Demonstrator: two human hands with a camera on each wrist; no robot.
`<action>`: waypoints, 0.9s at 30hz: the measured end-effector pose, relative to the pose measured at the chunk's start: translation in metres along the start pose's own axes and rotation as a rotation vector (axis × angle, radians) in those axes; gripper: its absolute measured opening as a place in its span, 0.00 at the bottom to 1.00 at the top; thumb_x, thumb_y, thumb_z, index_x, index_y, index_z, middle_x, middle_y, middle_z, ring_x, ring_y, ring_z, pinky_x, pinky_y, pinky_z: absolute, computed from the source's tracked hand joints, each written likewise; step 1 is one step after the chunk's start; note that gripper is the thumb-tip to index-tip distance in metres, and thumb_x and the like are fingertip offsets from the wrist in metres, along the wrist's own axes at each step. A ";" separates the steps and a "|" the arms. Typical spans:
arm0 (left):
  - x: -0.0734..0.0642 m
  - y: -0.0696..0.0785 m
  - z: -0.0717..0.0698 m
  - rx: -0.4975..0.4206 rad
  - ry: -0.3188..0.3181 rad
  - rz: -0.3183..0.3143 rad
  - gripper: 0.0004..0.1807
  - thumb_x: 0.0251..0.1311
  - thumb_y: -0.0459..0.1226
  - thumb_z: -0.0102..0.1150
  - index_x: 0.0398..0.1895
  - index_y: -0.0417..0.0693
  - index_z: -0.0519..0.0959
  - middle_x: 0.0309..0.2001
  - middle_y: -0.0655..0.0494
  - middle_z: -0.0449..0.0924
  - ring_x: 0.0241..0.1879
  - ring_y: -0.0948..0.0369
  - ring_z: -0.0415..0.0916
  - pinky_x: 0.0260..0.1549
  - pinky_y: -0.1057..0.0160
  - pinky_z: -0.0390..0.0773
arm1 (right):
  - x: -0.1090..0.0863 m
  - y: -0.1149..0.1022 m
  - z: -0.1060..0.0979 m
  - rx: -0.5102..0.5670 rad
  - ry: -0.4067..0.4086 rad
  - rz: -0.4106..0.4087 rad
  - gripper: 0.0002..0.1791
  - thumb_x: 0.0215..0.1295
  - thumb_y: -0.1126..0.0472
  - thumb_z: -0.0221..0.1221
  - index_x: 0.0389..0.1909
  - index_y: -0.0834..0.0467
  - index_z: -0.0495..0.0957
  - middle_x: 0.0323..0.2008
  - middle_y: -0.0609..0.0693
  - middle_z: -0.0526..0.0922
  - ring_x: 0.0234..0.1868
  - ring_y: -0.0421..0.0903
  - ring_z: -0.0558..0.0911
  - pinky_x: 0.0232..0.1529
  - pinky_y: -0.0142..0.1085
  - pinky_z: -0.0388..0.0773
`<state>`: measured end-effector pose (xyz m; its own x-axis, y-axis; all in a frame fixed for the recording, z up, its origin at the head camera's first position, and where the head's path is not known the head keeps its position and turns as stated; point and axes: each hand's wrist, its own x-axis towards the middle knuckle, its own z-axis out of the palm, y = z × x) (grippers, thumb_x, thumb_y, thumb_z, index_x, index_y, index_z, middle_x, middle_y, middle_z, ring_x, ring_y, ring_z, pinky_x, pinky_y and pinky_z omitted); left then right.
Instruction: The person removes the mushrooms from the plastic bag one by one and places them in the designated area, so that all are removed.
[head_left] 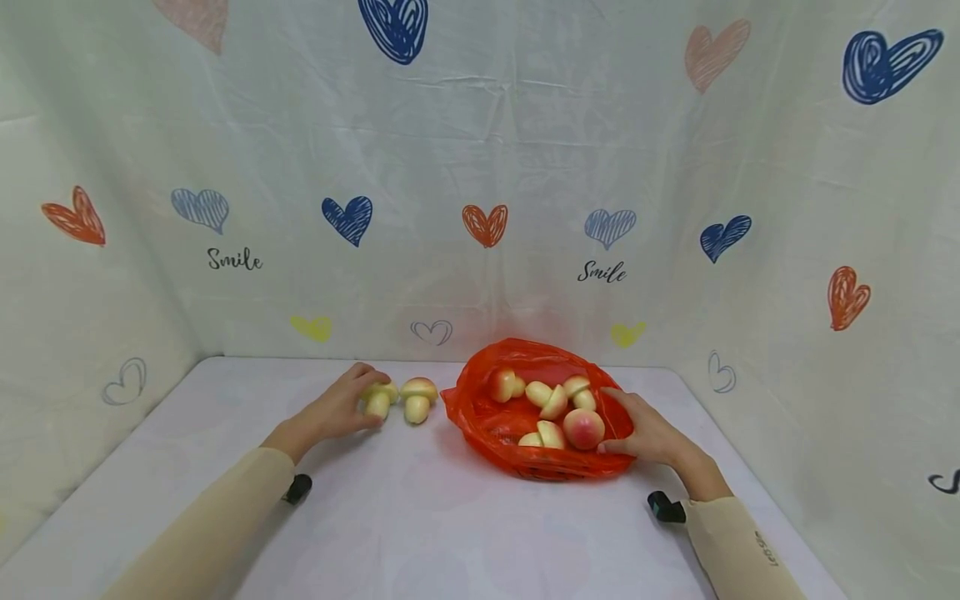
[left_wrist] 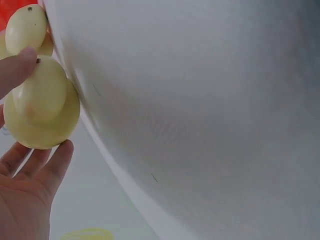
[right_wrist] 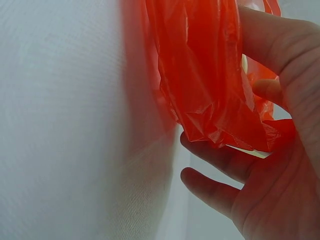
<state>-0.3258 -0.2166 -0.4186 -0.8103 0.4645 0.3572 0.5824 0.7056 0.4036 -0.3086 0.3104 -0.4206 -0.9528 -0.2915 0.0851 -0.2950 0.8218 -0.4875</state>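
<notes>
My left hand (head_left: 348, 404) is at the left of the table, its thumb and fingers on either side of a pale yellow toy mushroom (head_left: 378, 402). The left wrist view shows the thumb at the mushroom's stem and the fingertips against its cap (left_wrist: 42, 132). Just to the right stands a second toy mushroom (head_left: 417, 400) with a tan cap. With my right hand (head_left: 647, 425) I grip the right rim of a red plastic bag (head_left: 480, 417), some fingers under its outside. Inside the wide-mouthed bag lie several toy mushrooms (head_left: 555, 402) and a round pinkish-red piece (head_left: 583, 429).
The white-covered table (head_left: 450, 533) reaches back to a pale curtain (head_left: 420, 150) printed with hearts and "Smile". More curtain hangs along both sides. A black wrist device (head_left: 297, 488) sits by the left cuff, another (head_left: 666, 507) by the right.
</notes>
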 end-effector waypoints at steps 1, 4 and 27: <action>0.000 0.000 0.000 -0.001 -0.001 -0.003 0.33 0.43 0.35 0.75 0.56 0.44 0.73 0.52 0.45 0.66 0.52 0.47 0.69 0.53 0.44 0.70 | 0.000 0.000 0.000 0.000 0.001 -0.001 0.55 0.45 0.43 0.71 0.72 0.53 0.55 0.61 0.61 0.65 0.60 0.62 0.67 0.50 0.57 0.75; -0.001 0.000 -0.001 -0.004 -0.001 -0.004 0.33 0.43 0.34 0.75 0.56 0.43 0.73 0.52 0.45 0.66 0.52 0.47 0.69 0.53 0.44 0.70 | 0.001 0.001 0.000 0.001 0.000 -0.002 0.55 0.45 0.42 0.71 0.72 0.53 0.55 0.61 0.61 0.65 0.60 0.62 0.66 0.50 0.57 0.75; 0.003 0.006 -0.002 -0.008 -0.030 -0.036 0.35 0.43 0.31 0.74 0.59 0.40 0.73 0.53 0.45 0.65 0.52 0.48 0.68 0.53 0.46 0.70 | 0.000 0.001 -0.001 0.009 -0.008 0.004 0.54 0.44 0.42 0.72 0.72 0.52 0.55 0.61 0.61 0.65 0.60 0.62 0.66 0.49 0.57 0.76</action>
<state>-0.3247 -0.2121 -0.4133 -0.8323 0.4546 0.3171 0.5531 0.7180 0.4225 -0.3090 0.3113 -0.4202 -0.9535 -0.2916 0.0763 -0.2900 0.8188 -0.4954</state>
